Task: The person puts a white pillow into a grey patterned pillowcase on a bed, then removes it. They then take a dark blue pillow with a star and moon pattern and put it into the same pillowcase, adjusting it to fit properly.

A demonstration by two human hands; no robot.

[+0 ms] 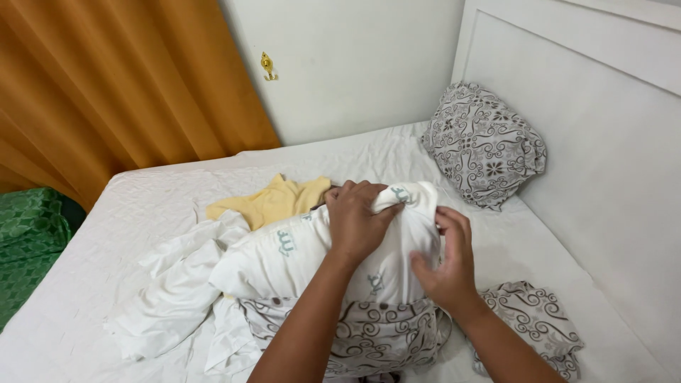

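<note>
White cotton fills most of the frame: a bed point(142, 206) with a white sheet, seen from above, and in the middle of the picture a white pillow point(298, 255) with small pale green motifs. Both hands are on the right end of this pillow, just right of centre. The left hand point(358, 220) reaches in from the bottom and is closed over the top corner of the pillow, fingers curled and gripping the fabric. The right hand point(447, 262) is just beside it, lower and to the right, thumb and fingers pinching the pillow's white cover along its side. The two hands are near each other, with a fold of the cover between them.

Under the pillow, at the bottom centre, lies a grey and white case point(369, 337) with a swirl pattern, half open like a bag; the pillow's lower edge rests on it, and I cannot tell whether any part sits inside. A matching swirl-patterned cloth point(539, 315) lies flat at the lower right.

Behind the pillow, above centre, is a yellow garment point(273, 200), touching the pillow. Crumpled white bedding point(177, 284) spreads to the lower left. A second pillow point(486, 145) in the same swirl pattern leans against the white headboard point(603, 120) at the upper right.

An orange curtain point(120, 85) hangs in the upper left, a green patterned cloth point(25, 234) sits at the left edge, and a small gold hook point(267, 66) is fixed to the white wall.
</note>
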